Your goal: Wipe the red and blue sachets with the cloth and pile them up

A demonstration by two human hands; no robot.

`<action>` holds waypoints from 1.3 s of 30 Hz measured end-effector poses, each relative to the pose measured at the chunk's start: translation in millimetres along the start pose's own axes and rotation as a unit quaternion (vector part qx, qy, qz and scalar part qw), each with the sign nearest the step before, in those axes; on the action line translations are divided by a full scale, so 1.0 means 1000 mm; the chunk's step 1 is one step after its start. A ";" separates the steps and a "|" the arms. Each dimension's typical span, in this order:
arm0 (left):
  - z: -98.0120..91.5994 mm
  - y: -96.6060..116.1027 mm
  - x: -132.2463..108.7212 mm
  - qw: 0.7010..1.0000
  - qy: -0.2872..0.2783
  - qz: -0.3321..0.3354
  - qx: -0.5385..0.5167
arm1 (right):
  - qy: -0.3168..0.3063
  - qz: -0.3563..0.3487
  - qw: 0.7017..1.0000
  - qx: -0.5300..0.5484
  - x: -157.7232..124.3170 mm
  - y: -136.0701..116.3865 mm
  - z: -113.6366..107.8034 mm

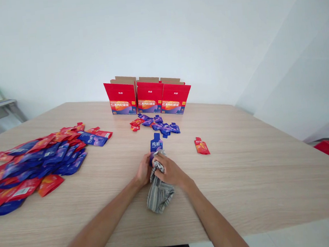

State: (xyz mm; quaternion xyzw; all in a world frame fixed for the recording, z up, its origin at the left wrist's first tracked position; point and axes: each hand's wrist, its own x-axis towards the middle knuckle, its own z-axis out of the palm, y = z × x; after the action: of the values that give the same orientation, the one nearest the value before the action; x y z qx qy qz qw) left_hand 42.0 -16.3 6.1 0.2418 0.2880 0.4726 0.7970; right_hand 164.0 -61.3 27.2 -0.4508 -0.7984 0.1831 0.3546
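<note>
Blue pouch (156,142) is looking light, squishy and slick imo, so I'd be gripping edges; left hand (143,171) is pinching one, right hand (169,171) is clutching striped cloth (160,196).

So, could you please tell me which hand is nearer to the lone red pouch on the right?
Right. The right hand, gripping the striped cloth, is left of the red pouch; the left hand, at the blue pouch's side, is farther left.

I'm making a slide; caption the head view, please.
Left hand holds a blue pouch; right hand holds a striped cloth over it.
</note>
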 end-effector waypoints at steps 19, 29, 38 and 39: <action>-0.006 -0.009 0.002 1.000 -0.014 -0.023 -0.002 | -0.027 -0.013 0.999 0.025 0.001 0.000 -0.010; 0.005 -0.005 -0.011 0.996 -0.058 -0.023 0.071 | 0.176 0.043 0.983 0.004 0.002 0.001 -0.015; -0.003 -0.002 -0.001 0.999 -0.034 -0.017 0.011 | -0.060 -0.004 0.998 0.030 0.000 0.000 -0.004; -0.003 0.001 0.000 0.999 -0.039 -0.008 0.008 | -0.083 -0.008 0.996 0.036 -0.001 -0.001 -0.002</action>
State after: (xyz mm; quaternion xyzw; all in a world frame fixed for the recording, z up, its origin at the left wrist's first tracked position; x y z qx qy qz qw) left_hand 39.0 -15.7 4.2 0.2641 0.2622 0.4541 0.8095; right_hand 165.5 -62.5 29.2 -0.4148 -0.8214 0.2462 0.3043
